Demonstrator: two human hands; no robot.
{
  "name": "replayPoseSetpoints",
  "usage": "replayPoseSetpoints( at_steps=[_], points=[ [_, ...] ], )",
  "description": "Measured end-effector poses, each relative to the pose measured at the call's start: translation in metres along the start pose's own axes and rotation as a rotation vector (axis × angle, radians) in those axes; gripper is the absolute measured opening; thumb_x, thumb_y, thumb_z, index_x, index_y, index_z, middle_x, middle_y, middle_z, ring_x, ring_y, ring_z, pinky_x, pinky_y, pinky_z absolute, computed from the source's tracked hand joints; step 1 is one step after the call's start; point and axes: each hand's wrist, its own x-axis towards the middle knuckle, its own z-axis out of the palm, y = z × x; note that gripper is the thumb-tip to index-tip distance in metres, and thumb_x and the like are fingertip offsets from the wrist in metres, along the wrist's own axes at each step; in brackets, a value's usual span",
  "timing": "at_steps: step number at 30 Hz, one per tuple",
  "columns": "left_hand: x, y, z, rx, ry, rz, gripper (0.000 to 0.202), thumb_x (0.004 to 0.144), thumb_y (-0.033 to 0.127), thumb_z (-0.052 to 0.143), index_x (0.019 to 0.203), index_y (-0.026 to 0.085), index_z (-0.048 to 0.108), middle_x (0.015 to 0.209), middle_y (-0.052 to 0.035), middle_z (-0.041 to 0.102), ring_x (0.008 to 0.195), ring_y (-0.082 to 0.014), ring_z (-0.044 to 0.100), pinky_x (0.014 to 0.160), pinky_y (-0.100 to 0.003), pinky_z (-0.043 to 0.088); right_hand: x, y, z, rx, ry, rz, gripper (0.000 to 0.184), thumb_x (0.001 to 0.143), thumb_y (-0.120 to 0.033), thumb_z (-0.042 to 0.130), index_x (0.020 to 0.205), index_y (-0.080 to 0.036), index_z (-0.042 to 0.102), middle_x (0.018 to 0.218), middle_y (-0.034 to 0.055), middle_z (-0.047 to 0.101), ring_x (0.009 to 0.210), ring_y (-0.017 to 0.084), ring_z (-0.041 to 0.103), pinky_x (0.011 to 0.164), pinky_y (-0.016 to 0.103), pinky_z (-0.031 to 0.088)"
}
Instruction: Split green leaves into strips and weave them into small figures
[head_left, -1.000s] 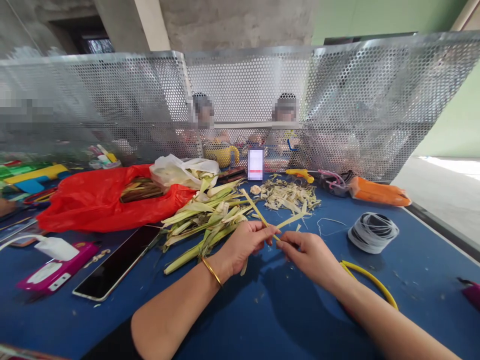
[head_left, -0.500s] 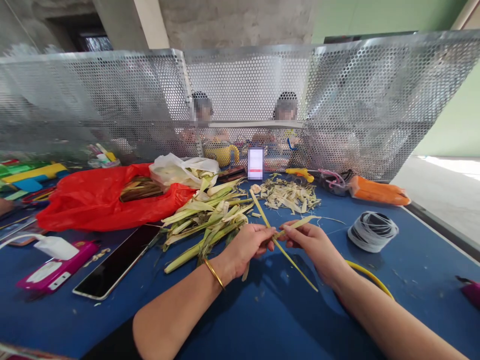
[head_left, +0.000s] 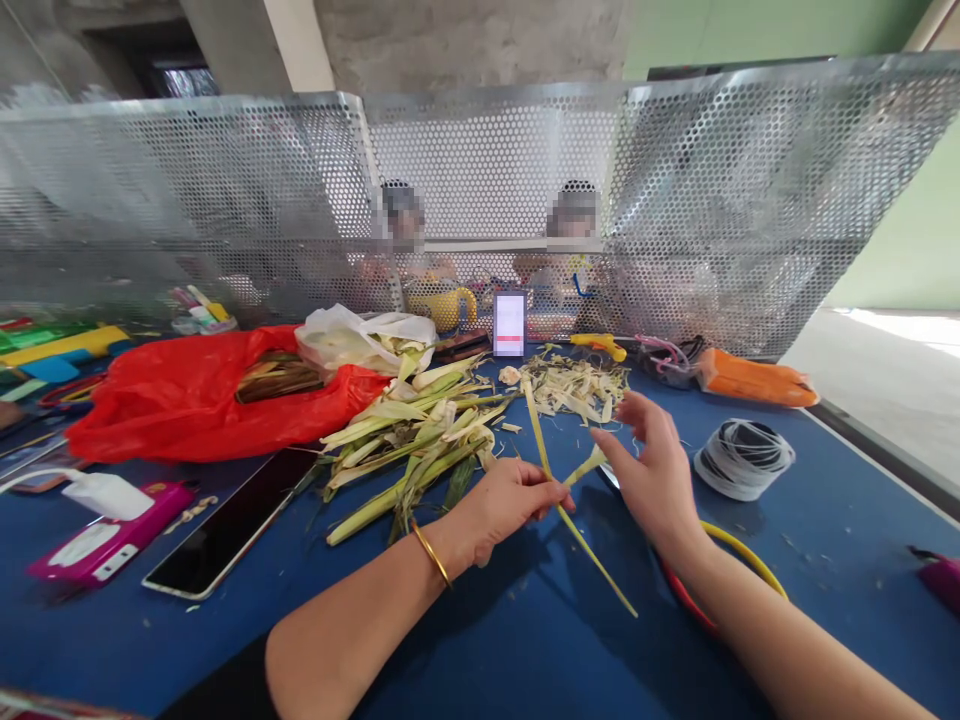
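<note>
My left hand (head_left: 504,503), with a gold bangle at the wrist, pinches a long thin green leaf strip (head_left: 541,442) that slants from the table's far side down towards me. My right hand (head_left: 654,470) is just to the right of it with the fingers spread; a short pale leaf piece (head_left: 587,466) sits at its thumb. A heap of green stalks and leaves (head_left: 409,432) lies just left of my left hand. A pile of pale trimmed scraps (head_left: 574,387) lies beyond both hands.
On the blue table: a red plastic bag (head_left: 180,398) and a white bag (head_left: 361,338) at the left, a dark phone (head_left: 225,524), a pink device (head_left: 101,544), a coil of pale cord (head_left: 742,457), a yellow loop (head_left: 739,550), an orange pouch (head_left: 754,378). Two people sit behind the perforated metal screen (head_left: 480,200).
My right hand has let go of its pinch on the strip, opened and lifted away to the right. The long strip has swung more upright in my left hand.
</note>
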Motion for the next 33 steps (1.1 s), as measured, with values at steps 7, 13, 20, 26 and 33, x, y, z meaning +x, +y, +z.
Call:
replayPoseSetpoints(
  at_steps=[7, 13, 20, 26, 33],
  points=[
    [0.001, -0.012, 0.007, 0.086, -0.061, 0.112, 0.022, 0.074, 0.025, 0.054, 0.065, 0.015, 0.071, 0.052, 0.0021, 0.049, 0.052, -0.0095, 0.039, 0.053, -0.024, 0.028, -0.014, -0.015, 0.004, -0.037, -0.534, -0.063, 0.02, 0.084, -0.031, 0.056, 0.068, -0.022, 0.063, 0.061, -0.0023, 0.064, 0.06, 0.016, 0.059, 0.076, 0.034, 0.045],
    [-0.003, -0.009, 0.008, 0.194, -0.071, 0.118, 0.024, 0.075, 0.03, 0.056, 0.071, 0.014, 0.074, 0.053, 0.0022, 0.051, 0.049, -0.009, 0.036, 0.048, -0.024, 0.022, -0.021, -0.007, 0.012, 0.143, -0.436, 0.189, 0.027, 0.078, -0.037, 0.059, 0.058, -0.022, 0.049, 0.043, -0.0064, 0.049, 0.04, 0.012, 0.046, 0.044, 0.025, 0.034],
    [-0.003, -0.003, 0.007, -0.085, -0.08, -0.026, 0.03, 0.072, 0.042, 0.065, 0.068, 0.013, 0.072, 0.051, 0.0021, 0.048, 0.048, -0.0068, 0.033, 0.047, -0.023, 0.018, -0.011, -0.006, 0.004, 0.034, -0.355, 0.017, 0.019, 0.083, -0.036, 0.054, 0.071, -0.022, 0.06, 0.066, -0.0006, 0.063, 0.062, 0.017, 0.06, 0.058, 0.027, 0.043],
    [0.003, 0.0, -0.008, -0.433, -0.05, -0.078, 0.041, 0.075, 0.05, 0.063, 0.08, 0.011, 0.072, 0.063, 0.0023, 0.047, 0.046, -0.0028, 0.028, 0.043, -0.022, 0.011, 0.004, -0.005, -0.008, -0.05, 0.058, -0.076, 0.018, 0.085, -0.036, 0.053, 0.084, -0.02, 0.062, 0.082, 0.0034, 0.066, 0.081, 0.02, 0.058, 0.071, 0.029, 0.042],
    [0.002, 0.002, -0.005, -0.414, 0.037, -0.052, 0.03, 0.069, 0.039, 0.072, 0.081, 0.011, 0.071, 0.059, 0.0042, 0.047, 0.044, -0.0012, 0.029, 0.042, -0.019, 0.011, 0.0, 0.006, 0.005, 0.347, -0.21, 0.436, 0.039, 0.072, -0.056, 0.065, 0.073, -0.018, 0.065, 0.068, 0.0024, 0.064, 0.069, 0.018, 0.058, 0.062, 0.028, 0.041]
  ],
)
